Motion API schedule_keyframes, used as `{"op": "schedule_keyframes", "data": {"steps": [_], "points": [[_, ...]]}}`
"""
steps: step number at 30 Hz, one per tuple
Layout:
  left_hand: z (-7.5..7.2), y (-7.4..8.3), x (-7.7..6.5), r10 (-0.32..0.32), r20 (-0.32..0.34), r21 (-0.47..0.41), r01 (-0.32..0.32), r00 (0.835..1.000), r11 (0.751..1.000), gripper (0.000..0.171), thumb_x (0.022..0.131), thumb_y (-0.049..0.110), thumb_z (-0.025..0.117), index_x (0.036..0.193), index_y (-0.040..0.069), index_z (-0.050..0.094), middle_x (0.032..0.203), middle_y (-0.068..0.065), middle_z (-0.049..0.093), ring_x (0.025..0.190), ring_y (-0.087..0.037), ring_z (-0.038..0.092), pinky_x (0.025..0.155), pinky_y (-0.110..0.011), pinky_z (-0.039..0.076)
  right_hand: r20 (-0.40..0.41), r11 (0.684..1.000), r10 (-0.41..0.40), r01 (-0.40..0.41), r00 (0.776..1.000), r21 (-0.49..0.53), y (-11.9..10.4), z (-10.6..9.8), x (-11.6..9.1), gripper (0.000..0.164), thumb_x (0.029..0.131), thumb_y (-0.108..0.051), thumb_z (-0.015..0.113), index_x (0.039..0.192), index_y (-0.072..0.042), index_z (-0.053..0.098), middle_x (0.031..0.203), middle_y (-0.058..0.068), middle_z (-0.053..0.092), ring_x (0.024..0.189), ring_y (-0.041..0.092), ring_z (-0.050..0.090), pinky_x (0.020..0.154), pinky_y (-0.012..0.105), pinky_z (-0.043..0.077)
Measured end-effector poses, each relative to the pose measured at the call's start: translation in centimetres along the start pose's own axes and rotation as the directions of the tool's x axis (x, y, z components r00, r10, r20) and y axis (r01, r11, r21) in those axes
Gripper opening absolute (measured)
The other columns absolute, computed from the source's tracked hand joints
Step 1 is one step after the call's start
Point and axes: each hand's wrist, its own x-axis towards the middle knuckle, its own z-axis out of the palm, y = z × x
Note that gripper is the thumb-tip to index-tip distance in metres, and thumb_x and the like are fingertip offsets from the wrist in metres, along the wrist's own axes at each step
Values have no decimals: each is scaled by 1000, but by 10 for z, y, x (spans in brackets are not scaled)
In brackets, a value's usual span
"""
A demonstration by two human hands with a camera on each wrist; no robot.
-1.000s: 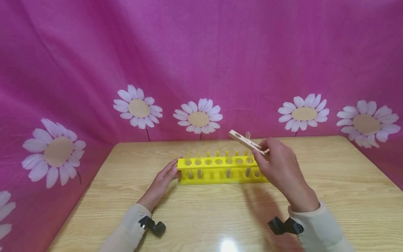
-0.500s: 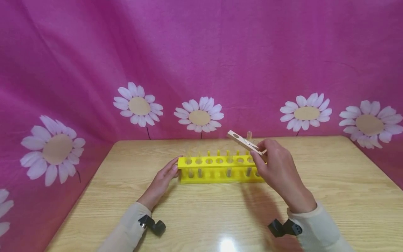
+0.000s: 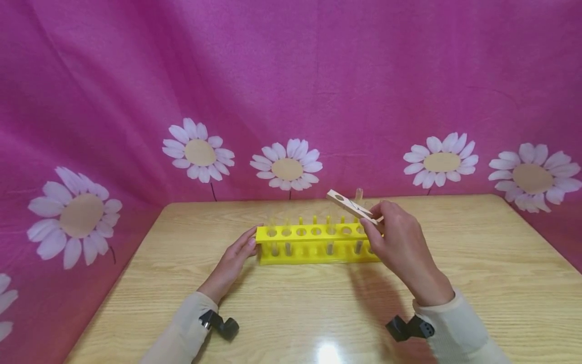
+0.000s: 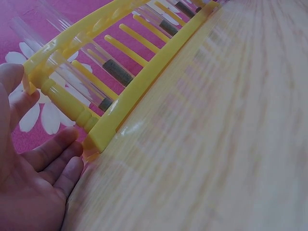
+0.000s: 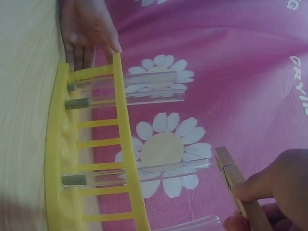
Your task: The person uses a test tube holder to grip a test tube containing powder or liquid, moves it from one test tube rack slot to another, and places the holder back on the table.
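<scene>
A yellow test tube rack [image 3: 309, 238] stands upright on the table, holding several clear test tubes [image 5: 173, 168]. Dark grey-green matter [image 4: 118, 72] fills the bottoms of the tubes. My left hand [image 3: 229, 265] holds the rack's left end, thumb and a finger at the top plate and the other fingertips by the base. Above the rack's right part, my right hand [image 3: 402, 242] pinches a wooden test tube holder [image 3: 347, 203], its holed end pointing up and left. In the right wrist view, the holder is apart from the tubes, with nothing in its jaws. The right hand hides the rack's right end.
Yellow drying pegs [image 5: 98, 143] line the rack's back. The wooden table [image 3: 282, 313] ends behind it at a pink curtain [image 3: 364, 91] printed with white daisies. Black camera mounts [image 3: 220, 326] sit on both sleeves.
My right hand, with the test tube holder, has shifted slightly left. The left hand and the rack have stayed in place.
</scene>
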Motion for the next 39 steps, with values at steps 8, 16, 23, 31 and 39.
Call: {"op": "schedule_keyframes", "data": {"steps": [8, 16, 23, 31, 39], "points": [[0, 0, 0, -2, -3, 4, 2, 1000, 1000, 56, 102, 45, 41, 151, 20, 33, 153, 4, 35, 136, -23, 39, 111, -46, 34, -19, 1000, -18, 17, 1000, -13, 1, 1, 0, 21, 86, -10, 72, 96, 0, 57, 85, 12, 61, 67, 23, 60, 49, 28, 48], [1, -1, 1, 0, -3, 5, 0, 1000, 1000, 55, 103, 43, 41, 151, 18, 33, 153, 2, 35, 136, -24, 39, 111, -46, 33, -22, 1000, -10, 10, 1000, -16, 1, 2, 0, 20, 86, -10, 72, 95, 0, 57, 85, 11, 61, 68, 24, 58, 50, 28, 48], [1, 0, 0, -16, -14, 17, 16, 1000, 1000, 57, 102, 47, 40, 151, 20, 33, 153, 2, 35, 136, -24, 39, 111, -47, 33, -50, 999, -34, 34, 998, -19, 2, 3, -1, 18, 85, -9, 73, 92, -1, 58, 81, 9, 60, 66, 23, 54, 51, 29, 45], [3, 2, 0, 1, -22, 2, -1, 1000, 1000, 56, 102, 44, 42, 151, 17, 34, 152, 1, 37, 135, -24, 40, 110, -46, 34, -64, 997, -68, 66, 996, -43, 2, 5, -2, 16, 84, -6, 72, 89, -1, 57, 75, 7, 53, 62, 20, 45, 51, 29, 38], [3, 1, 0, -7, -26, 15, 8, 1000, 1000, 58, 102, 45, 41, 151, 16, 33, 153, 0, 36, 135, -25, 39, 110, -47, 34, -45, 997, -63, 61, 997, -47, 0, 6, -2, 16, 85, -7, 72, 89, -1, 58, 73, 7, 53, 59, 19, 44, 48, 28, 37]]}}
